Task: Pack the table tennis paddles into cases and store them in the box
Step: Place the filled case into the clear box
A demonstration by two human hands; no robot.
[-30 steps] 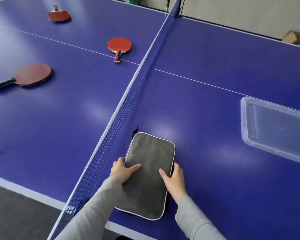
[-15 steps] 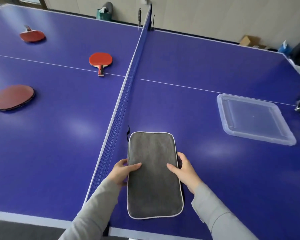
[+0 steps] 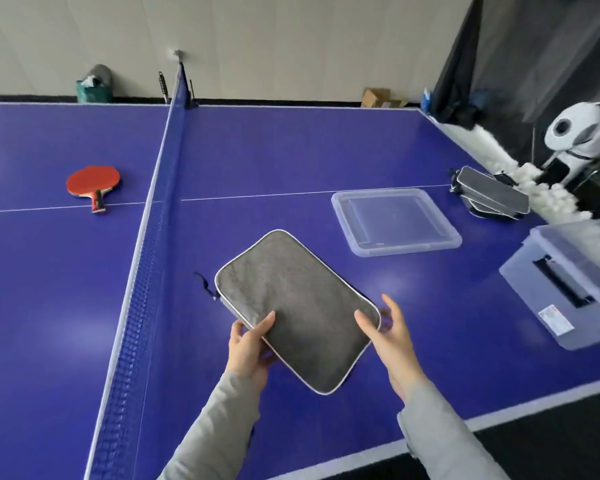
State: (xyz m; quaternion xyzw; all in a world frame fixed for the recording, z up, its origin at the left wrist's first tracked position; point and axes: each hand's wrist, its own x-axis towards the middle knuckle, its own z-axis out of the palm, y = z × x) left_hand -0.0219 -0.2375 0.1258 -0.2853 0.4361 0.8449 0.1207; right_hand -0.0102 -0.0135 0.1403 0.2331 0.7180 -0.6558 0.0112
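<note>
A grey paddle case point(image 3: 297, 306) with white piping is lifted off the blue table, tilted toward the right. My left hand point(image 3: 250, 344) grips its near left edge, thumb on top. My right hand point(image 3: 390, 336) holds its near right corner with the fingers spread. A red paddle point(image 3: 92, 181) lies on the far side of the net at the left. A clear storage box point(image 3: 568, 285) with a black handle stands at the right edge. Its clear lid point(image 3: 395, 221) lies flat on the table beyond the case.
The net point(image 3: 146, 237) runs from near left to far middle. Two more grey cases point(image 3: 492, 194) are stacked at the far right, next to a white ball machine point(image 3: 582, 140) and a heap of white balls point(image 3: 534, 181). The table's near edge point(image 3: 326, 465) is close to my arms.
The case has been lifted from the table and turned toward the right. My view has swung right, bringing the box, the stacked cases and the ball machine into view.
</note>
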